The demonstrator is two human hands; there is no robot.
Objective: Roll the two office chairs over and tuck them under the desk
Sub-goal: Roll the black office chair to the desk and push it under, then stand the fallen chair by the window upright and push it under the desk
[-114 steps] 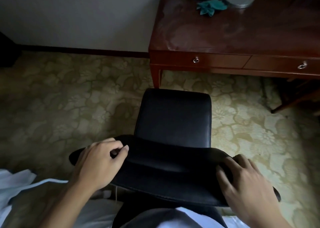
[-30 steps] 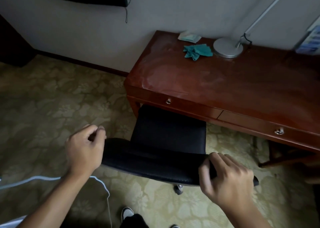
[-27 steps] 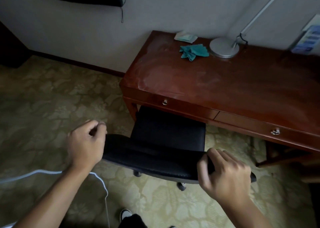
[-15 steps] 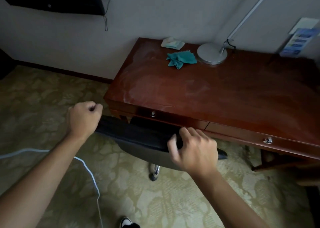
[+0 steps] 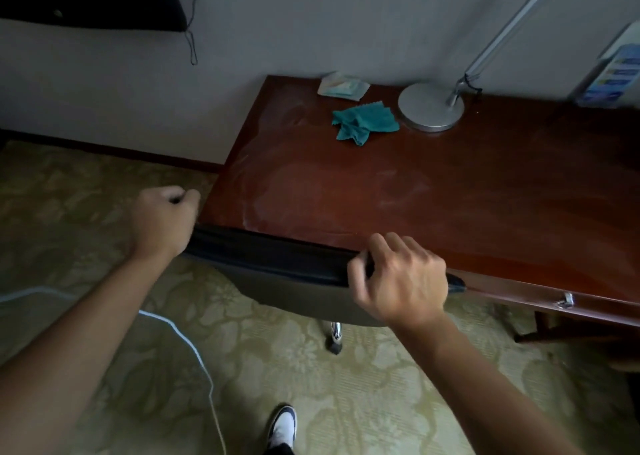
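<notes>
The surface point(image 5: 433, 191), a dark red wooden desk against the wall, lies directly beyond both hands. The chair point(image 5: 277, 264) stands pushed in at the surface's left end: its backrest top meets the front edge, the seat is hidden underneath, and one chrome leg shows on the carpet below the right hand. The backrest is held at both ends, judged so that the push stays square to the edge. The left hand point(image 5: 161, 226) is curled closed at the left end of the backrest, though whether it truly clamps the edge cannot be told. The right hand point(image 5: 398, 278) is clamped over the right end, fingers hooked across the top.

Against the earlier frames, the seat, then fully visible short of the drawers, is now out of sight beneath the surface. A second chair is not identifiable here.

Beyond the right hand sit a lamp base point(image 5: 430, 105) and a teal cloth point(image 5: 363, 123).
</notes>
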